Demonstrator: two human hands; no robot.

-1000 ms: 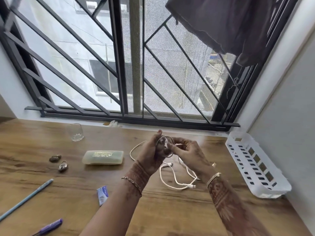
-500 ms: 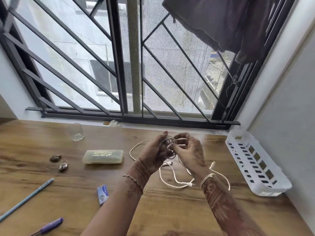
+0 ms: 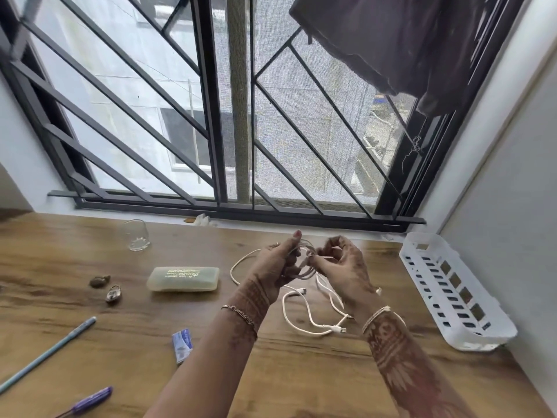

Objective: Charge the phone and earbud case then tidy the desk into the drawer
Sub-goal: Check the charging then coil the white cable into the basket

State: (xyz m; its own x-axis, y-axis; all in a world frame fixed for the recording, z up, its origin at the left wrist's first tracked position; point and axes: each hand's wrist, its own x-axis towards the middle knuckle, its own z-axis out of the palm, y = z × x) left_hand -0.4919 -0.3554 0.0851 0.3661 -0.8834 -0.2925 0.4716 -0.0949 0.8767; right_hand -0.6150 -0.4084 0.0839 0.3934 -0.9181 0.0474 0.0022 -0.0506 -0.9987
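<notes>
Head view: white cable point(image 3: 303, 312) coiled between left hand point(image 3: 275, 267) and right hand point(image 3: 343, 267).

Two hands are counted: the left hand point(image 3: 271, 268) and the right hand point(image 3: 345, 268). One white cable point(image 3: 334, 328) is made out for certain; whether a second is tangled with it cannot be told. One glass tumbler point(image 3: 137, 236), one greenish case point(image 3: 183, 278), one small tube point(image 3: 182, 345), one white plastic basket point(image 3: 479, 342), one dark cloth point(image 3: 391, 40), one small padlock point(image 3: 113, 294) and one small brown object point(image 3: 99, 281) are counted. Two pens are seen: a light blue pen point(image 3: 48, 354) and a purple pen point(image 3: 90, 401).
</notes>
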